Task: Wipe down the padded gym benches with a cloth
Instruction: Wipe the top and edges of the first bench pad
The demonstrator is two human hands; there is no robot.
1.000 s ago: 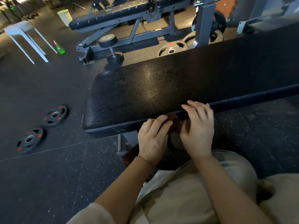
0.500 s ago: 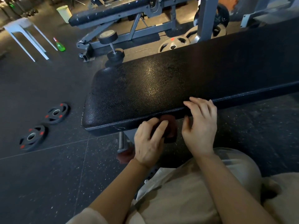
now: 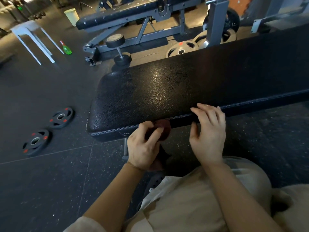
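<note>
Floor: dark rubber gym floor [image 3: 50, 181] under us, and we're crouched right up at the bench.
Left hand: our left hand [image 3: 143, 149] has its fingers curled round the cloth [image 3: 163, 129], a dark red wad, and presses it on the bench's near side edge, close to the end.
Right hand: our right hand [image 3: 207, 136] holds nothing; fingers fairly straight, tips resting over the same edge, just beside the cloth. Steadying, we'd say.
Bench: black padded bench [image 3: 167, 87] runs off to the right. Its top gleams in one patch, but we can't tell wiped from unwiped.
Progress: we're on the edge strip now; the long stretch to the right looks like work left.
Plates: two small plates [image 3: 48, 129] on the floor to the left.
Far side: a second bench [image 3: 120, 15] beyond looks untouched, with a green spray bottle [image 3: 66, 49] near a white stool [image 3: 31, 34].
</note>
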